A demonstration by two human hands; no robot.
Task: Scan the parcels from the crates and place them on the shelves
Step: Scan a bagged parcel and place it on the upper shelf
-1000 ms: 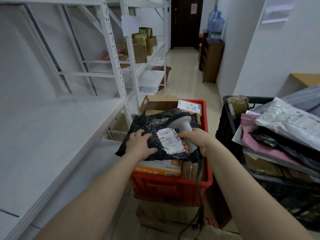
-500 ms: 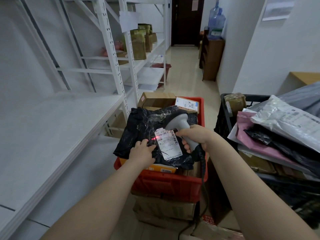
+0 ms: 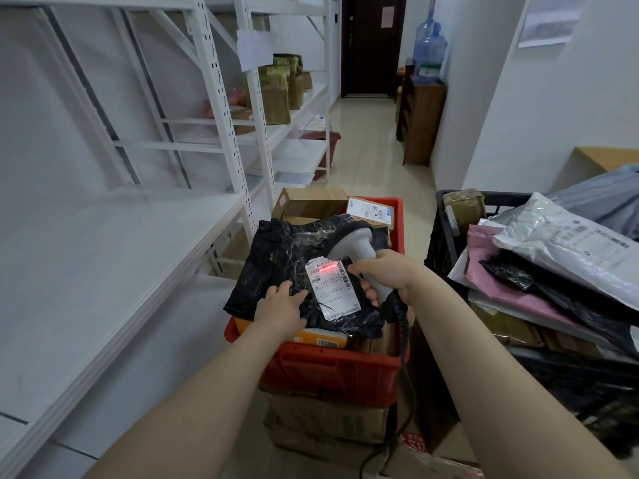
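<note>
A black plastic parcel (image 3: 276,257) with a white shipping label (image 3: 333,288) lies over the red crate (image 3: 332,371). My left hand (image 3: 280,307) grips its near edge, thumb on top beside the label. My right hand (image 3: 383,271) grips the handle of a grey barcode scanner (image 3: 352,242), whose head points down at the parcel. A red scan line glows across the barcode at the top of the label. Cardboard boxes (image 3: 311,202) and an orange box (image 3: 318,338) fill the crate under the parcel.
White metal shelves (image 3: 103,243) run along the left, with brown parcels (image 3: 276,95) on a farther bay. A black crate (image 3: 446,229) heaped with white, pink and black mailers (image 3: 560,247) stands at the right. The red crate sits on cardboard boxes (image 3: 325,420). Corridor floor lies ahead.
The red scan line has moved from the label's left edge onto its barcode. My left hand has shifted slightly along the parcel's near edge; the parcel and scanner stay over the red crate.
</note>
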